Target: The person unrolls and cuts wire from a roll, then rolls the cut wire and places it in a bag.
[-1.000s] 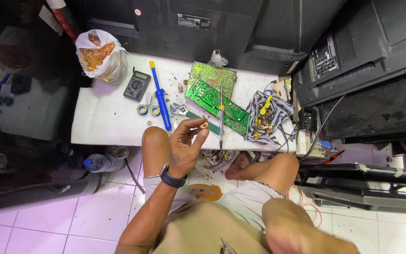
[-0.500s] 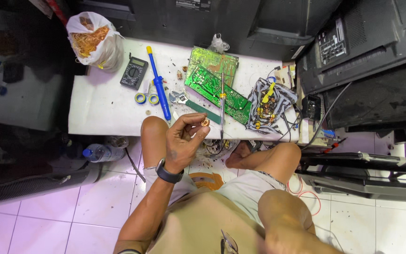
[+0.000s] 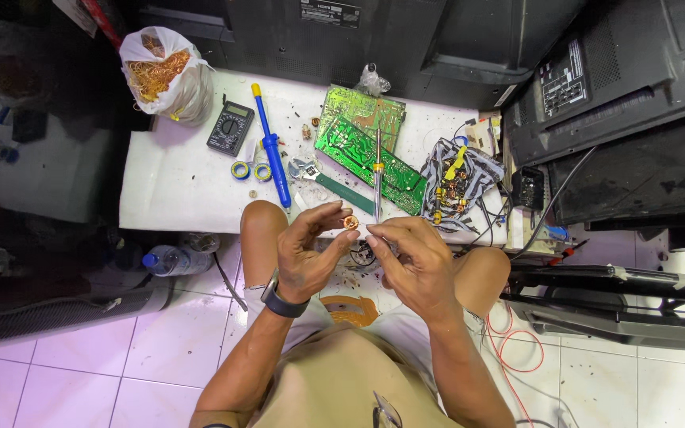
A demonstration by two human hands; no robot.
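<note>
**A:** What lies around the hands?

**B:** A white surface (image 3: 176, 182) ahead of the knees, crowded on its right half. Two green circuit boards (image 3: 362, 139) overlap near the middle, with a screwdriver (image 3: 376, 170) lying across them. Left of them lie a blue-handled tool (image 3: 271, 158), a dark multimeter (image 3: 230, 127), two small rolls of tape (image 3: 250, 170) and an adjustable wrench (image 3: 304, 169). A tangle of wires (image 3: 453, 182) sits at the right end, and a white bag of copper scrap (image 3: 160, 75) at the far left corner. Dark television backs stand behind and to the right. A plastic bottle (image 3: 164, 260) lies on the tiled floor by the left leg.

**A:** Anything in the way?

**B:** Nothing sits between the hands. They are raised over the lap, just in front of the surface's near edge, so they hide part of that edge and some small parts below.

**A:** And the thing being handled?

**B:** A small copper coil (image 3: 350, 223), ring-shaped, orange-brown, wound with fine wire. It sits at the fingertips, between the two hands, above the knees.

**A:** The grip?

**B:** The left hand (image 3: 307, 254), with a dark watch on its wrist, pinches the coil between thumb and fingers. The right hand (image 3: 414, 257) has its fingers curled with the tips close beside the coil; whether they hold something thin, I cannot tell.
</note>
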